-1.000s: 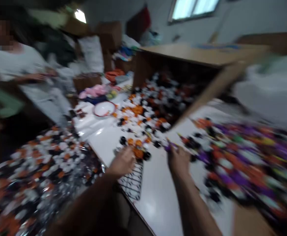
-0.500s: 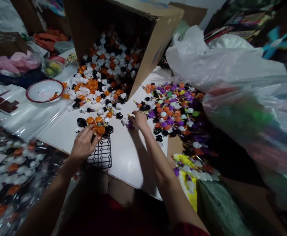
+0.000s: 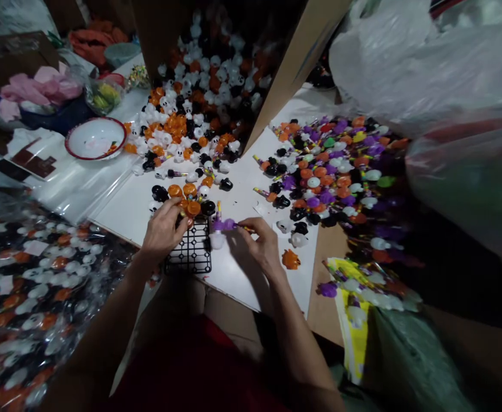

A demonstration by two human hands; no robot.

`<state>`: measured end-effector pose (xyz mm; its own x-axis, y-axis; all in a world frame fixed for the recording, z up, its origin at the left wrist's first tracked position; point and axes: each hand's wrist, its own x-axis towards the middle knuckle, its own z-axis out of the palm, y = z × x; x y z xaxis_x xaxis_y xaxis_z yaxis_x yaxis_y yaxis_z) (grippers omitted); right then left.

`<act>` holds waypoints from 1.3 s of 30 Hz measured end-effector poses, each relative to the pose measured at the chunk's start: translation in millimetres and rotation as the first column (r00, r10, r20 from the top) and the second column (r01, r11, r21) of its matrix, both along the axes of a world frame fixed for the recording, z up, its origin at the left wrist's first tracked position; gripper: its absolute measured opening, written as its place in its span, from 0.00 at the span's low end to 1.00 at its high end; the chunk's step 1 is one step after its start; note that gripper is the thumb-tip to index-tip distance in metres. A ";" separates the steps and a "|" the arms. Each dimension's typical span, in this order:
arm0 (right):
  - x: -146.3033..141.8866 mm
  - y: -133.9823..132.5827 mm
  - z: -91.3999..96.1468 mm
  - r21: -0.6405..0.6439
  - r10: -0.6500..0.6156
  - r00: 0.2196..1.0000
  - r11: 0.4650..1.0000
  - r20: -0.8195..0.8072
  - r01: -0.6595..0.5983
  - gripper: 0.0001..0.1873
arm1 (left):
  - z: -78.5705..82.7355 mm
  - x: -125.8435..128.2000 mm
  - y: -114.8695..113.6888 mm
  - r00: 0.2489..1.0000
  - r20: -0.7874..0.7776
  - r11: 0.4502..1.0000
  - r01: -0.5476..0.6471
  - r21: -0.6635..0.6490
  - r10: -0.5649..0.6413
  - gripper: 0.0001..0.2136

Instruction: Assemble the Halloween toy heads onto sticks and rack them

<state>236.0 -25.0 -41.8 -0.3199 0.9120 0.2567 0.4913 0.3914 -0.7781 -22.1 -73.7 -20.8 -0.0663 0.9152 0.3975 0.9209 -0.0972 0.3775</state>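
My left hand is closed, its fingertips against a cluster of orange pumpkin-shaped pieces at the far end of a black grid rack. What lies under the fingers is partly hidden. Black pieces and a white one flank the cluster. My right hand, right of the rack, pinches the thin stick of a purple-headed toy. That head points left and touches or overlaps another toy with a yellow-tipped stick. A white ghost-like piece lies just below them.
A cardboard box on its side spills orange, white and black pieces. Assembled toys are heaped at right. A red-rimmed bowl stands at left. Plastic-bagged pieces lie lower left; large plastic bags bulge at right.
My right hand has moved from the edge of the toy heap back toward me, with a purple-headed toy in its fingers. My left hand stays at the orange cluster. The camera view has shifted.
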 end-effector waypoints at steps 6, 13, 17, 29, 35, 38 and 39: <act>-3.6 -7.9 -18.0 -0.090 0.028 0.838 0.996 0.545 0.026 0.09 | 1.3 0.0 1.7 1.000 -0.015 1.000 0.010 -0.025 -0.010 0.10; 1.8 5.4 -3.0 -0.100 -0.232 0.806 0.936 0.545 0.337 0.15 | 1.9 0.1 3.7 0.999 -0.022 0.999 0.029 -0.031 -0.030 0.11; 6.5 19.2 1.5 -0.131 -0.279 0.893 0.930 0.352 0.343 0.17 | 0.2 0.2 3.0 1.000 -0.004 1.000 0.018 -0.002 -0.018 0.11; 39.5 55.3 23.0 0.006 -0.376 0.809 0.908 0.452 0.419 0.13 | 6.7 2.3 3.0 0.998 -0.049 0.998 0.022 -0.061 -0.025 0.12; 16.2 27.4 17.1 -0.298 -0.221 0.968 0.938 -0.120 0.177 0.15 | 5.6 2.6 4.1 0.999 -0.049 0.998 0.017 -0.065 -0.020 0.12; -19.9 -3.9 12.5 -0.298 -0.123 0.956 0.954 -0.265 0.040 0.15 | 6.3 3.1 4.0 0.999 -0.051 0.996 0.005 -0.084 -0.009 0.11; -33.6 -13.7 7.3 -0.301 -0.077 0.958 0.954 -0.276 -0.010 0.14 | 6.5 3.1 4.0 0.999 -0.048 0.996 0.003 -0.091 -0.008 0.11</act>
<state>202.4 -38.7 -34.5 -0.2423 0.9690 0.0481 0.2439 0.1089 -0.9637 -19.0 -69.7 -14.3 -0.0437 0.9479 0.3157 0.9379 -0.0699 0.3397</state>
